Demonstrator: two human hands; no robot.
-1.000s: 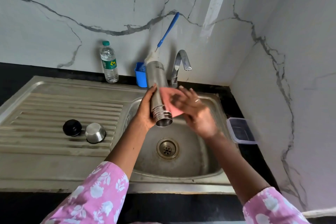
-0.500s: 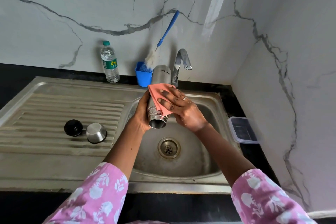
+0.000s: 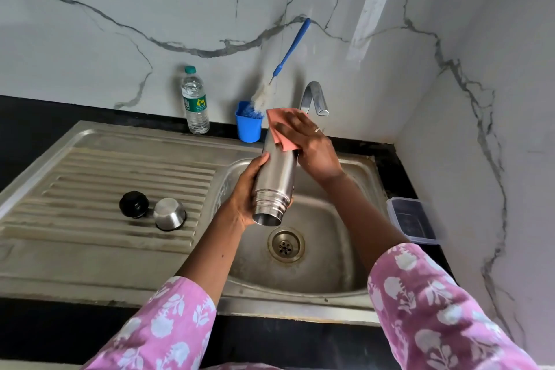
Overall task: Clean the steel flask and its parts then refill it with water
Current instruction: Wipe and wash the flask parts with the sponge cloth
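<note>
Sink [image 3: 365, 165]: one flask [image 3: 274, 180], left hand [image 3: 246, 192] fingers curled round; right hand [image 3: 312, 147] fingers spread, seemingly pressing cloth [image 3: 280, 129].

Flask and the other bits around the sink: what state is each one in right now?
Flask: open, mouth tilted down, gripped by left hand.
Cloth: pressed on flask by right hand.
Black cap: off, on drainboard.
Steel cup: upside down.
Tap: no water running.
Water bottle: capped, upright.

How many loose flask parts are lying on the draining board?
2: a black stopper and a steel cup, side by side on the ribbed draining board left of the basin. None seems hidden.
</note>
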